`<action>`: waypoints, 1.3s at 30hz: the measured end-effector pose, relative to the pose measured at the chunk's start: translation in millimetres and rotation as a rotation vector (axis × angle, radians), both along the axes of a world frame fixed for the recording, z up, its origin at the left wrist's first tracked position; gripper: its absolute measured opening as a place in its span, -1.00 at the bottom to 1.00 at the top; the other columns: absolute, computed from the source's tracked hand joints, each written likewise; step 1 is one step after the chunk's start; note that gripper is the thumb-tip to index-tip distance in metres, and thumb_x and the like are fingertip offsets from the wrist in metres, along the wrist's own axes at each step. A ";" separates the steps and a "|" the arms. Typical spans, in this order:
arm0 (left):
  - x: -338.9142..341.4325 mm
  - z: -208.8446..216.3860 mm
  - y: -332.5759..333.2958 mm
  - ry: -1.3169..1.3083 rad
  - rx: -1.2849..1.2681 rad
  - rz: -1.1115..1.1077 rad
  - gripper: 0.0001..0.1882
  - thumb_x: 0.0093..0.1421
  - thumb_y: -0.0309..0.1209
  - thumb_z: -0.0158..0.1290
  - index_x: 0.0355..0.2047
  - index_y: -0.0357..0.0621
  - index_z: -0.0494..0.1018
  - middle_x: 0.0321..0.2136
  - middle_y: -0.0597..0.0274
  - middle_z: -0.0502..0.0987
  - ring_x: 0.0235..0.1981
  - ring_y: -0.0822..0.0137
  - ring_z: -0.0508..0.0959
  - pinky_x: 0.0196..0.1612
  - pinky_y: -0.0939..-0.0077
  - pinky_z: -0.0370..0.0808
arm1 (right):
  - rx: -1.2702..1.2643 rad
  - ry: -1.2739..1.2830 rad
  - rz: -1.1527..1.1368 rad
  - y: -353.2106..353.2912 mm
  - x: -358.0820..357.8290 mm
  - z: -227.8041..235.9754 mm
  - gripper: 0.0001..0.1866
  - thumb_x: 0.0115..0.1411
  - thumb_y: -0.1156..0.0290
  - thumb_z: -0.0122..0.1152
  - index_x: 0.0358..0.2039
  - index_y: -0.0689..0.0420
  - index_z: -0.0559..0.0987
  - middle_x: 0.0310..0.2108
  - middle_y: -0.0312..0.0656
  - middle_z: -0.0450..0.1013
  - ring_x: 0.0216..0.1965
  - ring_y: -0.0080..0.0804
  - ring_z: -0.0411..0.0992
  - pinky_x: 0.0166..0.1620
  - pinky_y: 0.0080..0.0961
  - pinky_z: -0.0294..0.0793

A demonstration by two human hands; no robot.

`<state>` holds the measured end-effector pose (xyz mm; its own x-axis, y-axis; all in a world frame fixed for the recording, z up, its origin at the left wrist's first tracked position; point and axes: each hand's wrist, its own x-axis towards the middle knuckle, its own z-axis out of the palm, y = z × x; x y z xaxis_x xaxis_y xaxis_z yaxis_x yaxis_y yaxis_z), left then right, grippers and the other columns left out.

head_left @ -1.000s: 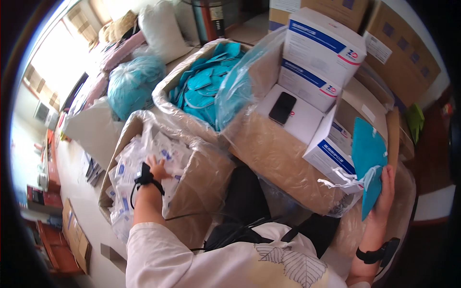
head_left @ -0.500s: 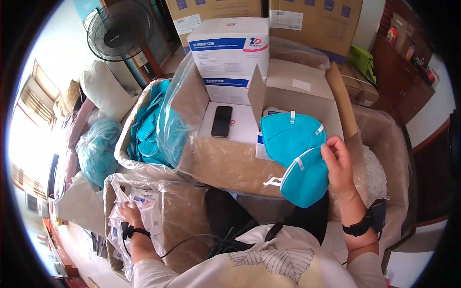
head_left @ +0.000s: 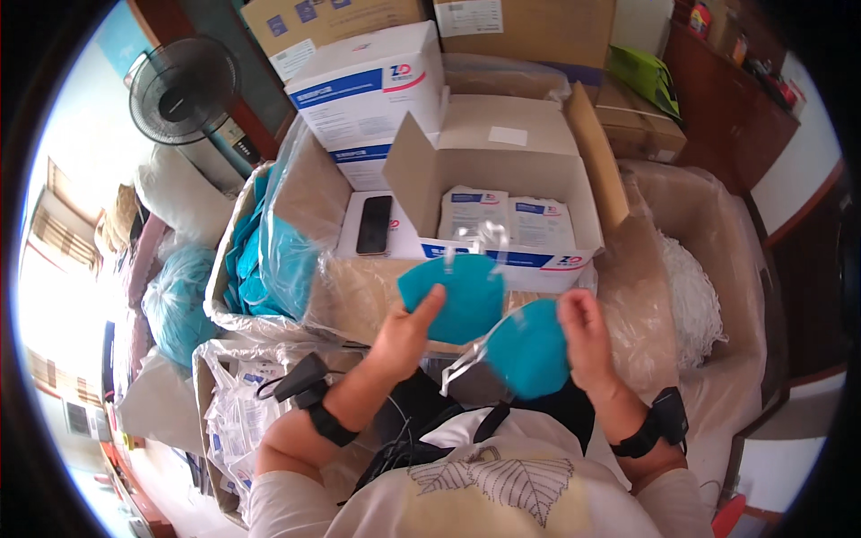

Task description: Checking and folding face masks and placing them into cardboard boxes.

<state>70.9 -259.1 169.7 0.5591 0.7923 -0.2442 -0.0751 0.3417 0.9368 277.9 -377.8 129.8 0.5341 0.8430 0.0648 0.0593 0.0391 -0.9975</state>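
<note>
Two teal face masks with white ear loops are held up before my lap, slightly blurred by motion. My left hand [head_left: 405, 334] pinches the near edge of the left mask [head_left: 466, 296], thumb on top. My right hand [head_left: 587, 341] grips the right edge of the lower mask [head_left: 531, 351], its fingers closed. White loops hang between the two masks. Just beyond them stands an open white carton [head_left: 511, 260], holding white printed packets [head_left: 541, 224] in two stacks.
A black phone [head_left: 375, 224] lies on a white box left of the carton. Teal masks fill a lined bin [head_left: 215, 300] at the left; a nearer bin holds white packets [head_left: 242, 412]. White cords [head_left: 691, 296] lie in a box at right. A fan [head_left: 184, 90] stands behind.
My left hand has come up from the packet bin and taken hold of one mask. My right hand has moved left and down, and the masks have spread apart.
</note>
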 end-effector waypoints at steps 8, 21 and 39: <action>-15.0 -2.1 -11.0 0.200 -0.240 -0.107 -0.65 0.24 -0.32 -0.12 -0.06 -0.31 0.30 -0.17 0.14 0.45 -0.16 0.32 0.47 -0.09 0.47 0.41 | 0.020 1.128 -0.055 -63.6 50.4 -88.4 -0.73 0.21 0.24 0.01 -0.12 0.05 0.35 -0.32 -0.31 0.33 -0.27 -0.55 0.31 -0.23 -0.57 0.38; 5.4 7.4 -60.9 -0.039 -0.155 -0.187 -0.42 0.26 -0.07 -0.21 0.10 -0.30 0.09 -0.02 0.11 0.31 -0.02 0.33 0.35 0.02 0.46 0.32 | 0.014 0.333 -0.071 9.8 -53.0 -8.0 -0.82 0.24 0.43 -0.09 -0.14 0.13 0.30 -0.43 -0.35 0.23 -0.38 -0.64 0.20 -0.27 -0.71 0.23; -28.3 59.1 -0.4 0.582 0.539 -0.974 -0.57 0.18 -0.39 -0.11 0.06 -0.23 0.17 -0.18 -0.09 0.43 -0.19 0.09 0.46 -0.09 0.37 0.34 | 0.326 -1.037 0.641 26.3 -36.6 53.8 -0.53 0.05 0.15 0.15 -0.07 0.12 0.37 -0.12 -0.09 0.38 -0.07 -0.18 0.33 0.10 -0.16 0.14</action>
